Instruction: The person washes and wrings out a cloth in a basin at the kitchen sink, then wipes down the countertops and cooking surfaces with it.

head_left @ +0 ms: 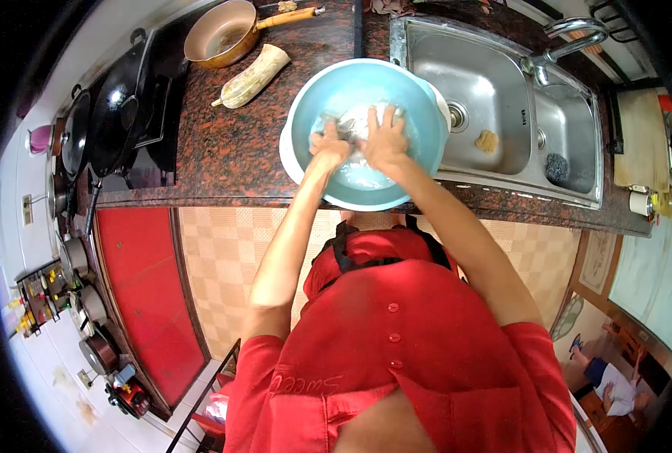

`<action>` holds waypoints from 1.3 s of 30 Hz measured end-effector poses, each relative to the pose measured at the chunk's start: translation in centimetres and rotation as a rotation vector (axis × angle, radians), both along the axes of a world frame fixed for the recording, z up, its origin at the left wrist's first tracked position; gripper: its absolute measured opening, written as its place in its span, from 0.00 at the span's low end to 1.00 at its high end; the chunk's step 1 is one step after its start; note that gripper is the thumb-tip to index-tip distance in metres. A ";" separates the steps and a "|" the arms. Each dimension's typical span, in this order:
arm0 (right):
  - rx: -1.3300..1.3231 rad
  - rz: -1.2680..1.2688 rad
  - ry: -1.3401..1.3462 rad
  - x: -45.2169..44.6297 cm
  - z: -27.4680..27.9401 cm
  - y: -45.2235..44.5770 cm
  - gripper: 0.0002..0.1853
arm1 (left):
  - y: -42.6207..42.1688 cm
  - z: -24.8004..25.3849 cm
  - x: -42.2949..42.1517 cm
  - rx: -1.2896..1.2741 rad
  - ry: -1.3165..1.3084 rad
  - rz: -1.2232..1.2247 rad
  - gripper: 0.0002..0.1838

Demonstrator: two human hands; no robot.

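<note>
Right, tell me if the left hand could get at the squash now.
Likely yes: the left hand is down in the blue basin, but once over the rim, nothing seems to stand between it and the squash.

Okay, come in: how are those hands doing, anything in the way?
Left hand, right hand: both down in blue basin, at something pale, unclear. Squash and sink nearby; neither seems in the way.

- round light-blue plastic basin [367, 198] is looking smooth
- silver metal double sink [502, 83] is shining, kinda glossy
- speckled red-black countertop [211, 143] is gleaming, stone-like
</note>
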State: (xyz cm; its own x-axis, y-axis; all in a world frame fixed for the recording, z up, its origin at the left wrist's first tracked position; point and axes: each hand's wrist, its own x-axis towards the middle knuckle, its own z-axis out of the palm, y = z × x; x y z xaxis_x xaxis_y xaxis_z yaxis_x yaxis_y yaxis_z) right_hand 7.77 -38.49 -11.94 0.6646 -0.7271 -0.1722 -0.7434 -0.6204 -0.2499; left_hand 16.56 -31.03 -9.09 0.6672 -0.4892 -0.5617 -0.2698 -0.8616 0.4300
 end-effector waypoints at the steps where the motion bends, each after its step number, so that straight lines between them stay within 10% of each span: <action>1: -0.174 0.137 0.056 0.3 -0.3 1.0 0.27 | -0.5 -0.4 -0.6 -0.002 0.000 0.001 0.36; 2: -0.175 0.135 0.056 0.8 -0.6 1.2 0.27 | -1.0 -1.0 -1.1 -0.145 0.094 0.257 0.32; 5: 1.009 -0.312 -0.547 3.0 -2.7 0.4 0.22 | -1.2 -4.0 0.8 -0.444 0.531 0.609 0.28; 8: 1.223 -0.452 -0.814 1.9 5.2 2.0 0.22 | -1.1 0.6 1.3 -0.410 0.933 0.765 0.23; 11: 0.880 -0.225 -0.894 2.0 4.3 2.8 0.19 | -1.1 -3.7 4.0 -0.838 1.510 0.621 0.22; 14: 0.350 0.118 -1.066 1.7 7.0 4.2 0.16 | -0.8 0.3 2.2 -0.876 1.409 0.565 0.21; 19: 0.387 0.148 -0.784 2.0 7.3 3.6 0.15 | -0.3 -4.1 2.7 -1.117 1.070 0.154 0.16; 25: 0.355 0.026 -0.509 1.6 6.5 0.0 0.16 | -1.6 -0.2 -1.0 -0.730 0.954 0.893 0.13; 35: 0.041 0.072 -0.139 -1.4 2.9 -2.8 0.19 | 1.7 1.6 0.7 -0.488 0.277 0.369 0.32; 39: 0.285 0.165 -0.084 0.0 -1.1 -2.0 0.25 | 0.9 4.5 -2.0 -0.392 0.972 0.666 0.43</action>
